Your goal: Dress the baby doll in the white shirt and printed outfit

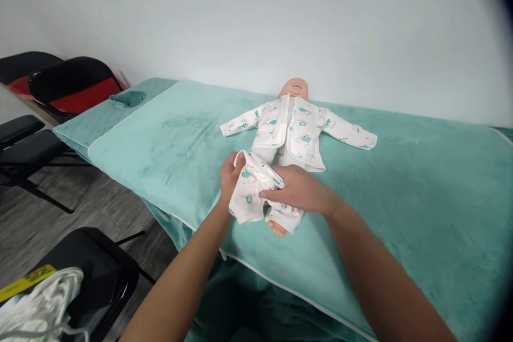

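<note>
left hand and right hand both pinched closed on white printed-cloth baby trousers, which sit at the right's 9 o'clock, pink plastic doll stretching 12 to 6

A care-training room, judging by massage bed and doll.

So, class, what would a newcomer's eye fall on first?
The doll, lying on the green cover in a patterned jacket, sleeves spread wide. Next, the left hand and right hand below the jacket, holding patterned trousers. Lower left, a yellow strip beside white cloth on a black chair.
</note>
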`<action>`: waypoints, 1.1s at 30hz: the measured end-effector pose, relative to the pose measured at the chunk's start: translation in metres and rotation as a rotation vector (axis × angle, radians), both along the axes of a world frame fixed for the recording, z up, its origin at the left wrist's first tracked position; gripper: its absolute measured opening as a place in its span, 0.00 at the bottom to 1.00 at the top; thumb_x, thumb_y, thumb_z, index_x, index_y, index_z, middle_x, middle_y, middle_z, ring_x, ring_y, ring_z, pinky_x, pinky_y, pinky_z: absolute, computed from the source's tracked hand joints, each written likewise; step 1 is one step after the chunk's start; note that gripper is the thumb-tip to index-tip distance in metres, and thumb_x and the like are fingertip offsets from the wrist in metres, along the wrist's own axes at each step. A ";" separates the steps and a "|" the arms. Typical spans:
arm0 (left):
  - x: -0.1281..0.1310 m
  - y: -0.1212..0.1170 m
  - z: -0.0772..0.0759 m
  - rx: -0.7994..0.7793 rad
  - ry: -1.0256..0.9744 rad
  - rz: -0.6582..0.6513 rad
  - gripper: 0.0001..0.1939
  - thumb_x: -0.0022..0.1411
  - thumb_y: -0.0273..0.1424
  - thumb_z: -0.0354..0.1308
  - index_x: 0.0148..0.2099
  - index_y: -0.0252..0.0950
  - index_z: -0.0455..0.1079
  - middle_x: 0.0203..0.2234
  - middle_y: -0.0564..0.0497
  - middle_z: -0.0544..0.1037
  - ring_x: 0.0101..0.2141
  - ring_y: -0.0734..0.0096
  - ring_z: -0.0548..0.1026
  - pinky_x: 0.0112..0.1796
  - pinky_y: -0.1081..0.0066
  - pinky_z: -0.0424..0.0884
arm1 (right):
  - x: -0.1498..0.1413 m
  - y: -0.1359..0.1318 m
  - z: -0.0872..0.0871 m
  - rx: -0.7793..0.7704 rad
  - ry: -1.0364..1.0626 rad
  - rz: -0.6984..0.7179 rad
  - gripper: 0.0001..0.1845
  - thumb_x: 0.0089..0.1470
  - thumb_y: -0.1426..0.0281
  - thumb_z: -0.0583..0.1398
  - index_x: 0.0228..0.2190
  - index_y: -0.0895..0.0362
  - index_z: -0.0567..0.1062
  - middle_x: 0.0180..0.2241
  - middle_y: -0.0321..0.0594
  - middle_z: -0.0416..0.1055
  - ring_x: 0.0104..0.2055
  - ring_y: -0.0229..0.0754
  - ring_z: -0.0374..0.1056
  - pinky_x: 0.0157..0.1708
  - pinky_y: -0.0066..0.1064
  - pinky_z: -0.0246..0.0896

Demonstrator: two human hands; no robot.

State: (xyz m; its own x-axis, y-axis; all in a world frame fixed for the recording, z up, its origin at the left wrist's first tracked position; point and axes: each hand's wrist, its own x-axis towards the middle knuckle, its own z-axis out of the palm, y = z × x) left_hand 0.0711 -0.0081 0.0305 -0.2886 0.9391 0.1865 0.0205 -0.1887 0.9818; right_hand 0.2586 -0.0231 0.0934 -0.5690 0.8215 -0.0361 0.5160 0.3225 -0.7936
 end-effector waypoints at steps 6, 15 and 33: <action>0.002 0.030 0.005 -0.001 0.023 -0.097 0.28 0.61 0.53 0.56 0.24 0.38 0.54 0.19 0.58 0.54 0.22 0.77 0.53 0.23 0.73 0.54 | -0.002 0.002 -0.001 -0.017 0.048 -0.066 0.10 0.57 0.61 0.59 0.31 0.54 0.73 0.31 0.35 0.75 0.33 0.42 0.68 0.31 0.32 0.56; 0.009 0.042 0.005 -0.029 -0.015 -0.073 0.28 0.61 0.53 0.58 0.23 0.39 0.52 0.18 0.58 0.54 0.22 0.76 0.53 0.23 0.71 0.54 | -0.004 0.007 -0.004 -0.177 0.167 -0.161 0.11 0.57 0.61 0.59 0.28 0.54 0.70 0.23 0.31 0.69 0.26 0.38 0.66 0.26 0.30 0.56; -0.016 -0.088 0.000 -0.232 0.249 -0.149 0.25 0.67 0.52 0.49 0.26 0.37 0.59 0.25 0.53 0.64 0.31 0.70 0.63 0.36 0.70 0.64 | -0.003 0.001 0.001 -0.064 0.086 -0.058 0.11 0.50 0.60 0.63 0.31 0.54 0.74 0.33 0.34 0.75 0.36 0.43 0.68 0.32 0.31 0.60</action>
State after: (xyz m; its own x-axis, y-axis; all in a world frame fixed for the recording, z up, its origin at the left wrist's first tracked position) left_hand 0.0553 -0.0959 0.0300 -0.1183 0.9929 0.0110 0.2529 0.0194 0.9673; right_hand 0.2558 -0.0225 0.0947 -0.5241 0.8505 -0.0431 0.4615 0.2411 -0.8537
